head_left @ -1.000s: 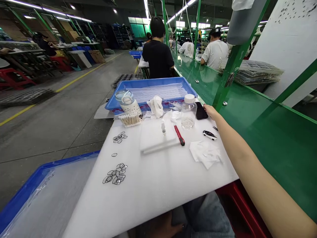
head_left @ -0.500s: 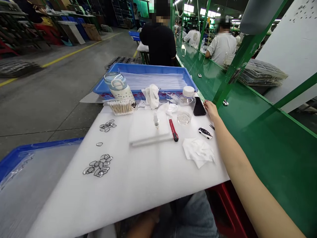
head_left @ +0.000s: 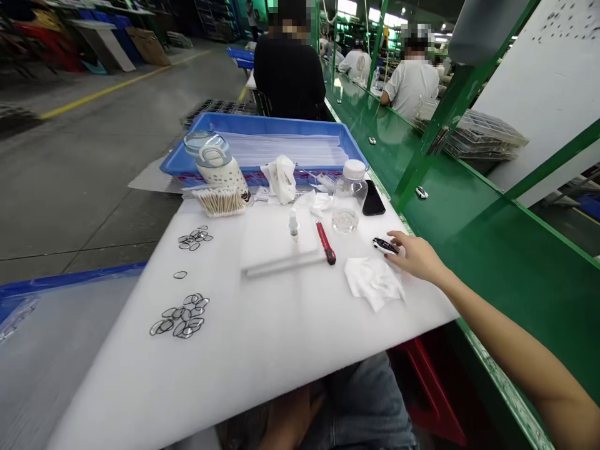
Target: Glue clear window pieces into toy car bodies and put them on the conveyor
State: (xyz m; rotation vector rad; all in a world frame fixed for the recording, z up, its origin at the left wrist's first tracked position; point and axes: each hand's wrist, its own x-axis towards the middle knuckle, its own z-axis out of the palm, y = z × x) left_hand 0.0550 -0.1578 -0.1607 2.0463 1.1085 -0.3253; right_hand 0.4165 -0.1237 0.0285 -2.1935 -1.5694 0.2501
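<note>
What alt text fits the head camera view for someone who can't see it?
The person's right hand touches a small black-and-white car-shaped piece on a white foam sheet, beside a white tissue, a red knife and a clear bottle. Black rings lie at left.

Bright ceiling lights point(head_left: 347, 6) wash my white counter point(head_left: 262, 350) near glare, faint shadows, my right hand point(head_left: 415, 256) sharp, edges bend fisheye, far background soft.

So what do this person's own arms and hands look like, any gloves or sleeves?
No gloves and no sleeve in view: the right hand and its forearm are bare, with no watch or band that shows. The left hand is bare too, mostly hidden by the white board. Blue jeans cover the legs.
</note>
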